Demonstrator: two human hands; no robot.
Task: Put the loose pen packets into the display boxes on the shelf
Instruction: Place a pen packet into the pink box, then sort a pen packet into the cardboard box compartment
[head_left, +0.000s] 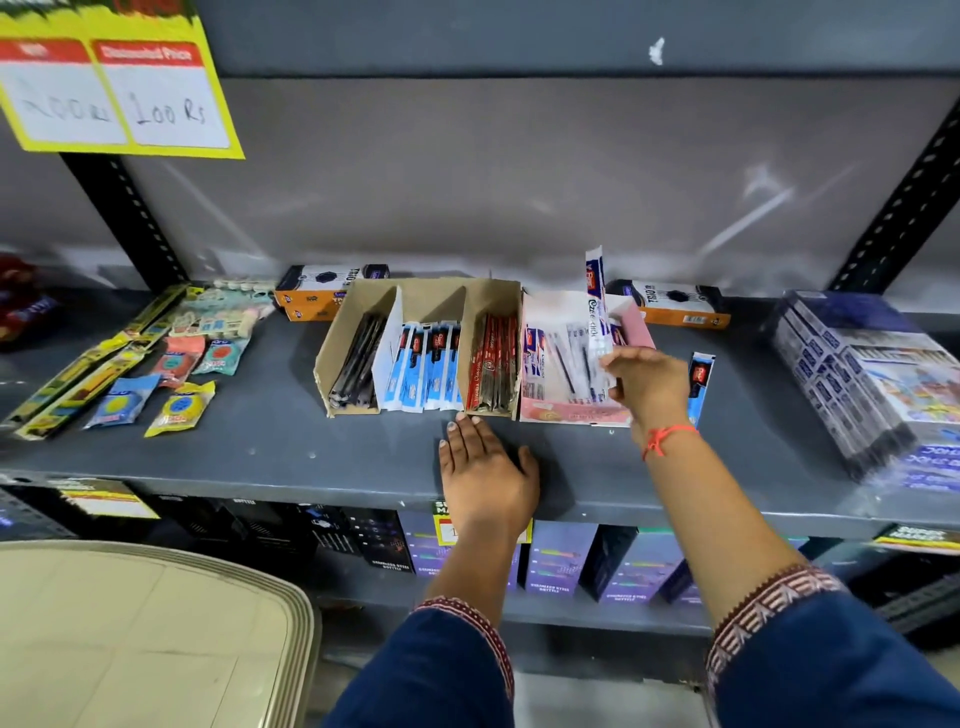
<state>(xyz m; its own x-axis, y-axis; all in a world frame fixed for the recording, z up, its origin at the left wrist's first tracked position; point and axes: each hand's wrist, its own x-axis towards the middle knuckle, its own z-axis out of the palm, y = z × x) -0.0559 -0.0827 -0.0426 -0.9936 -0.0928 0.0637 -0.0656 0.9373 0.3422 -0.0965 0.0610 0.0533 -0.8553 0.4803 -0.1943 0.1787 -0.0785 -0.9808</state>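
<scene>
One pen packet (597, 312) stands pinched in the right hand (647, 382) above the pink display box (571, 413); lower it flat among its neighbours while the left hand (485, 470), open and empty, rests before that box

My right hand (647, 382) grips a pen packet (597, 306) over the pink display box (571, 413); my left hand (485, 475) lies flat on the shelf (260, 441).
</scene>
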